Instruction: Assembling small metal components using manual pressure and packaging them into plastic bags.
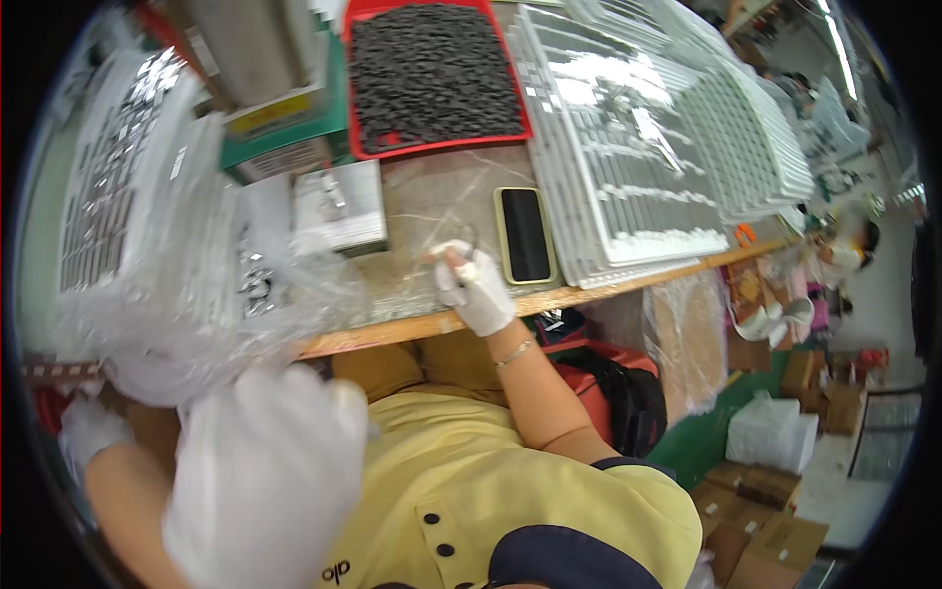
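My right hand (481, 296), in a white glove with some bare fingertips showing, is over the near edge of the workbench. Its fingers are pinched together. A thin dark curved line shows by the fingertips, but what they hold is too small to make out. Just right of this hand lies a phone (527, 236) with a dark screen and pale case. My left hand (270, 481), also white-gloved, looms large and blurred close to the camera at lower left. Its fingers are smeared, so I cannot tell whether they hold anything. Beyond it is crumpled clear plastic wrap (167, 339).
A red tray (522, 118) of small dark pieces stands at the back. White slatted panels (628, 177) are stacked at right, wrapped panels (108, 211) at left. A white box (340, 208) sits before a green box (285, 147). Cardboard boxes (775, 540) lie on the floor.
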